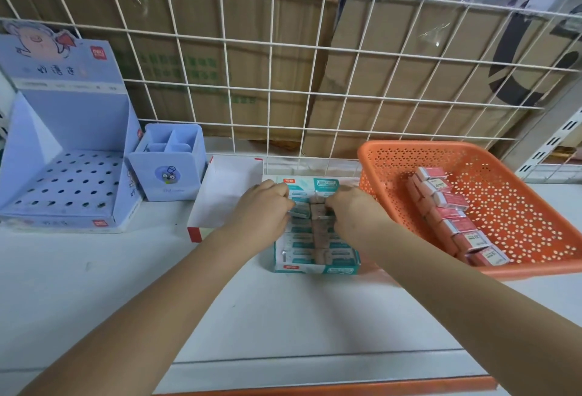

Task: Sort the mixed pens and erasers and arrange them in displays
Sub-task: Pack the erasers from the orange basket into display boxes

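White shelf top (283, 317); white wire grid (271, 87) behind it, brown cardboard cartons (252, 33) beyond.

Centre: teal-and-white cardboard display box (315, 268) packed with rows of teal-sleeved erasers (302, 252). Both hands are over its far half.

Left hand (266, 206): fingers curled, pinching one teal-sleeved eraser.

Right hand (352, 209): fingers curled down onto the brownish middle row. Cannot tell whether it grips anything.

Just right of the box: orange perforated plastic basket (441, 148), with a line of pink-sleeved erasers (450, 216) along its left side.

Leftward: open white cardboard tray with red corners (226, 194), lilac plastic pen pot (170, 175), lilac cardboard pen stand with hole-punched deck (63, 181).
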